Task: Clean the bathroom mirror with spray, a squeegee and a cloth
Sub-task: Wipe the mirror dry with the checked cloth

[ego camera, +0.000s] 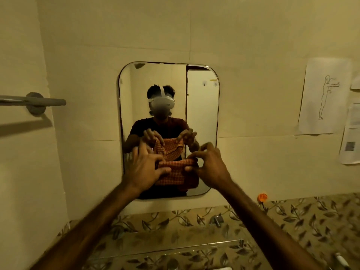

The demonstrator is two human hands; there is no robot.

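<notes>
An orange checked cloth (pixel 175 173) hangs between both my hands in front of the lower part of the wall mirror (pixel 202 106). My left hand (pixel 145 168) pinches the cloth's left side, thumb on the fabric. My right hand (pixel 209 166) pinches its upper right edge between thumb and fingers. The mirror is a tall rounded rectangle on the tiled wall and reflects a person with a headset holding the same cloth. No spray bottle or squeegee is in view.
A grey towel bar (pixel 33 102) juts from the left wall. Papers (pixel 325 96) are stuck on the wall at right. Below the mirror run leaf-patterned tiles, a glass shelf (pixel 175 250), a metal tap fitting (pixel 216 220) and an orange hook (pixel 262 197).
</notes>
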